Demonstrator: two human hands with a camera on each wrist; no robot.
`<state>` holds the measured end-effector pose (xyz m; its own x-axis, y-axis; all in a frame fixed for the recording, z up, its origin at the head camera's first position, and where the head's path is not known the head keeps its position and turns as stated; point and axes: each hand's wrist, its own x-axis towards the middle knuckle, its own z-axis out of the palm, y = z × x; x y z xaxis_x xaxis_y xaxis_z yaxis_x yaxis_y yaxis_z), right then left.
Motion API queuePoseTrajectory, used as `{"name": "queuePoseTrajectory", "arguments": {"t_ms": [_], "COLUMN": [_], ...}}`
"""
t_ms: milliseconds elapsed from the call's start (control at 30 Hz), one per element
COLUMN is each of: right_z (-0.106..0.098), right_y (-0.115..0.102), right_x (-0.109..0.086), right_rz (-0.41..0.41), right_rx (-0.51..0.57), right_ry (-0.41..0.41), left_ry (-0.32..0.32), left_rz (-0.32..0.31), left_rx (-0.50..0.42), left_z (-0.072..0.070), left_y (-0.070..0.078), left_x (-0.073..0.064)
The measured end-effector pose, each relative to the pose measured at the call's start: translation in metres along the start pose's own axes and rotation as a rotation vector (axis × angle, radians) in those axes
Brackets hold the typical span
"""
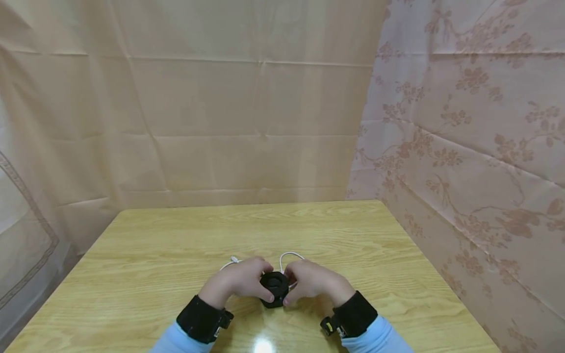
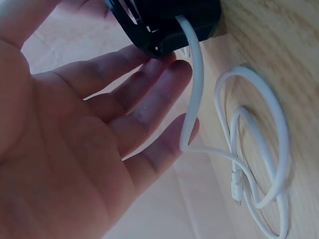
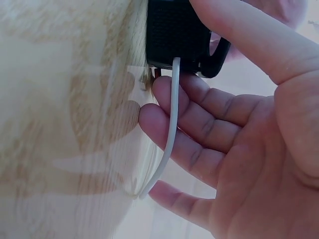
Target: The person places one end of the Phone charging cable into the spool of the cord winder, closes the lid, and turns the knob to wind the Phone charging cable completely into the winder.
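A black hexagonal block (image 1: 274,286) with a round recess in its top sits at the near middle of the table. My left hand (image 1: 243,280) holds its left side, thumb at the near edge and fingers at the far side. From the right, my right hand (image 1: 312,281) grips it the same way, the thumb near and the fingers beyond. A white cable (image 2: 196,84) leaves one side of the block and lies in loops, with a small plug (image 2: 237,186) among them. In the right wrist view white cable (image 3: 172,119) runs out past the fingers.
The pale wood-grain table (image 1: 176,235) reaches back to a beige curtain (image 1: 229,122). A flower-patterned cloth (image 1: 463,147) hangs along the right side. Black wrist straps (image 1: 200,318) with small cameras sit over light blue sleeves (image 1: 375,338).
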<state>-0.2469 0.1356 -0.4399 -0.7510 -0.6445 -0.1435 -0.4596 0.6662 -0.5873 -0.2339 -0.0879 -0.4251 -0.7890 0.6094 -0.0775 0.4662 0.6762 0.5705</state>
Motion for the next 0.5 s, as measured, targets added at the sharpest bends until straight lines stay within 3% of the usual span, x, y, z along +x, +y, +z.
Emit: {"name": "queuePoseTrajectory", "arguments": {"t_ms": [500], "right_z": [-0.0014], "right_y": [-0.0019], "right_x": [-0.0014], "right_rz": [-0.011], "right_rx": [-0.007], "right_ry": [-0.001], "left_ry": [0.029], "left_rz": [-0.066], "left_rx": [0.109], "left_z": [0.0076], "left_y": [0.0067], "left_x": [-0.0034]}}
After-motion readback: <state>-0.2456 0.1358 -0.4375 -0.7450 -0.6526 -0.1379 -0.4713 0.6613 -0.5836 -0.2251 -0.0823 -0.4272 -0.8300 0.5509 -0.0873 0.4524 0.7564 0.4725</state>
